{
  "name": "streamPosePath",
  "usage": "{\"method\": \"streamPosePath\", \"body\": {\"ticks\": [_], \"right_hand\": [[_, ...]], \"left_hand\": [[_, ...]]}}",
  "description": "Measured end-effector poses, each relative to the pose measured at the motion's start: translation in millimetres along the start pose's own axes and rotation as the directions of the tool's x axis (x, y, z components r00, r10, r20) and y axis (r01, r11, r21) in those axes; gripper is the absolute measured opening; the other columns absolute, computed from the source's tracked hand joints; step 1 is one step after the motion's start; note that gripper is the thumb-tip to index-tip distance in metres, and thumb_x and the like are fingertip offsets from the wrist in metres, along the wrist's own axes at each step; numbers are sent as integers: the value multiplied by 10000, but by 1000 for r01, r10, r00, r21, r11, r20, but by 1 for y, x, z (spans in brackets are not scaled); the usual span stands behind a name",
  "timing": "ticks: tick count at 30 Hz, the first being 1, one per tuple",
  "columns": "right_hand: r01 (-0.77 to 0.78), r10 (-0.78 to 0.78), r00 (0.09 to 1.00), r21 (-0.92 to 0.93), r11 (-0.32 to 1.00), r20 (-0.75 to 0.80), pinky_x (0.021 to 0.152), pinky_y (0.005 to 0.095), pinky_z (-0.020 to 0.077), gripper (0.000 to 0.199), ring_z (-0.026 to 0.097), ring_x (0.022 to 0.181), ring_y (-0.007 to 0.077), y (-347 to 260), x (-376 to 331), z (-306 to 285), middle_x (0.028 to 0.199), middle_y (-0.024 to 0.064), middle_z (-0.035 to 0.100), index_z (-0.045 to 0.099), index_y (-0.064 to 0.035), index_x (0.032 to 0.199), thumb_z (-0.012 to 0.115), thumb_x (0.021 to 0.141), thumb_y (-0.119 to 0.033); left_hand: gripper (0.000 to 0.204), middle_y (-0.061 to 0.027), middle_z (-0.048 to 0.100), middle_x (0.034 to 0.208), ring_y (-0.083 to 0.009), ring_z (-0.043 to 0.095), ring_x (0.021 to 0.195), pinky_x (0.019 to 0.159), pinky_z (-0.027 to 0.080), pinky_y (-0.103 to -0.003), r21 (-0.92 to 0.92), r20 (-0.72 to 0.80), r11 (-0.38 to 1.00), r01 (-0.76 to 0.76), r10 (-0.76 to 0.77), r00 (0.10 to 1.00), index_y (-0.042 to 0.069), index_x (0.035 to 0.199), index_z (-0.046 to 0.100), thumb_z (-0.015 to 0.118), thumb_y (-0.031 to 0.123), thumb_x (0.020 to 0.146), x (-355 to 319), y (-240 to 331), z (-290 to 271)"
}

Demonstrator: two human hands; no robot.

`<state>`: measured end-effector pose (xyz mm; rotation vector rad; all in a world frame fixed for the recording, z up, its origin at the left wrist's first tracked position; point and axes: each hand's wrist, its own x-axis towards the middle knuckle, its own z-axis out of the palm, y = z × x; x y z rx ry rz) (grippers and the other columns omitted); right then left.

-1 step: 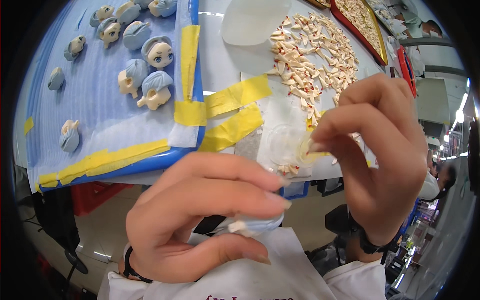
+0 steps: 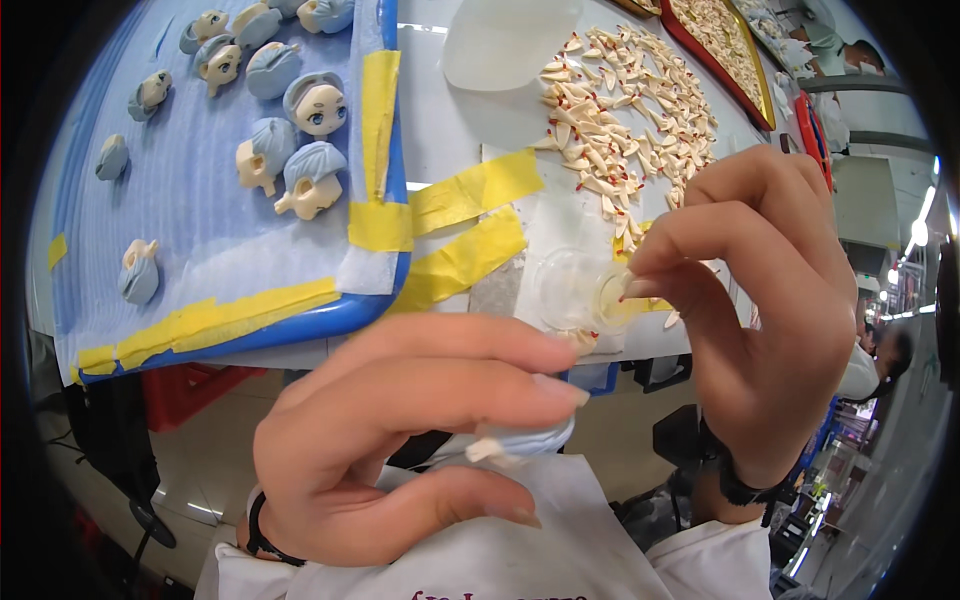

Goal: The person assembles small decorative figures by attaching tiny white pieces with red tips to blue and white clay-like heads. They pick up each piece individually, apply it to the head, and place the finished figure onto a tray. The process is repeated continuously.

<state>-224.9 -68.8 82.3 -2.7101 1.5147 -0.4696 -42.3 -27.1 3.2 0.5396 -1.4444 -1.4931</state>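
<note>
My left hand point(image 2: 400, 440) curves round a small doll head point(image 2: 535, 440) with pale blue hair, above my lap. A cream-coloured nub sticks out of the head, and most of it hides behind my fingers. My right hand point(image 2: 765, 270) is raised at the table's front edge, thumb and forefinger pinched together at a small clear round dish point(image 2: 612, 300). Whatever sits in that pinch is too small to make out. Beside that dish lies another clear round dish point(image 2: 563, 285).
A blue-edged tray point(image 2: 375, 315) lined with pale blue foam holds several doll heads point(image 2: 318, 105) at the left. Yellow tape point(image 2: 475, 195) joins it to the table. Small cream pieces with red tips point(image 2: 590, 120) lie heaped at the back. Trays of similar pieces point(image 2: 720, 50) stand at the far right.
The doll head has shifted slightly right and turned a little in my left hand, whose fingers have moved slightly. My right fingertips have shifted slightly right.
</note>
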Motion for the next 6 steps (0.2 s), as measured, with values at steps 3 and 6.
{"method": "streamPosePath", "body": {"ticks": [3,6], "right_hand": [[-43,42,999,27,999,17,583,291,344,173,453,659,209,3,-7,-7,664,61,467,563,-24,652,653,513,28],[-24,24,1000,131,991,-1,582,292,343,173,453,659,208,8,-10,-1,665,63,470,563,-25,652,650,512,29]], "left_hand": [[399,-229,473,1059,-267,621,820,719,534,-308,-36,38,999,27,-25,999,-32,1036,501,718,63,715,2,-1,2],[410,-256,444,1133,-300,614,878,748,530,-325,-58,57,995,86,-83,995,-28,1063,496,709,69,727,-1,2,-1]]}}
